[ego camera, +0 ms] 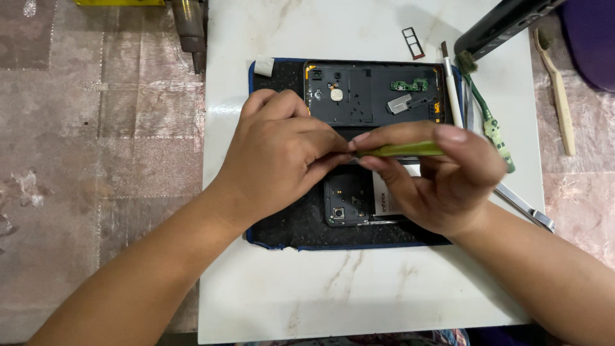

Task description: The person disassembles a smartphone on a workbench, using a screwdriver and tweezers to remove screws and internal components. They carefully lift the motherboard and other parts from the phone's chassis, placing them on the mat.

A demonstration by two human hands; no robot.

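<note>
My right hand (442, 176) grips a slim green tool (400, 150) held level, its tip pointing left. My left hand (282, 150) pinches at that tip with thumb and fingers; what is between them is hidden. Both hands hover over an opened phone body (349, 205) lying on a dark work mat (282, 227), with its camera corner and white battery partly showing. Farther back on the mat lies the phone's removed back cover (371, 90), holding a small green circuit board (410, 85) and a metal shield piece.
The mat sits on a white marble-look table (359, 288). To the right lie a white-handled brush (451, 90), a green-handled brush (490, 122), metal tweezers (525, 208), a wooden toothbrush (557, 96), a card tray (413, 42) and a black device (506, 22). A metal nozzle (189, 29) sits top left.
</note>
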